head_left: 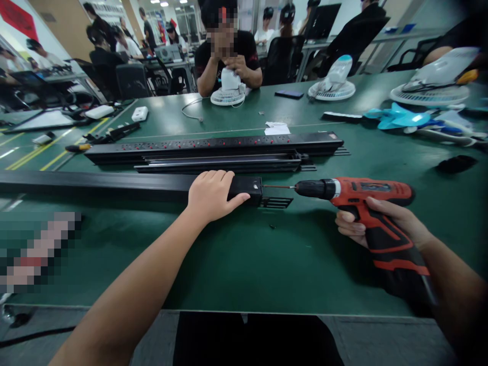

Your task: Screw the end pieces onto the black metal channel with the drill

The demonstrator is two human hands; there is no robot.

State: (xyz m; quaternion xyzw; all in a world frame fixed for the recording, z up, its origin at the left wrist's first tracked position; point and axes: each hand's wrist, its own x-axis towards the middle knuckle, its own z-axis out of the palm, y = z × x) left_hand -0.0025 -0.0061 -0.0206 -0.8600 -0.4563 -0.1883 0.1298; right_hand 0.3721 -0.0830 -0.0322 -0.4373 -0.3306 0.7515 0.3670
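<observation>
A long black metal bar [163, 182], box-shaped in section, lies across the green table. My left hand [211, 195] is wrapped over its top near the right end, thumb pointing along the bar. In my right hand [396, 218] is a red and black cordless drill [373, 190], gripped by its handle with fingers around the trigger area. Its long thin bit [280, 186] points left, with the tip at the bar's end face; whether it sits in a screw is too small to tell. A slotted black bracket [276, 203] sticks out from that end.
Behind the bar lie a black power strip [213, 145] with red switches and black rails [221, 163]. White fan parts [331, 91] and blue fan blades [400, 117] lie at the far right. A person [229, 51] sits opposite. A tiny dark piece [272, 226] lies in front.
</observation>
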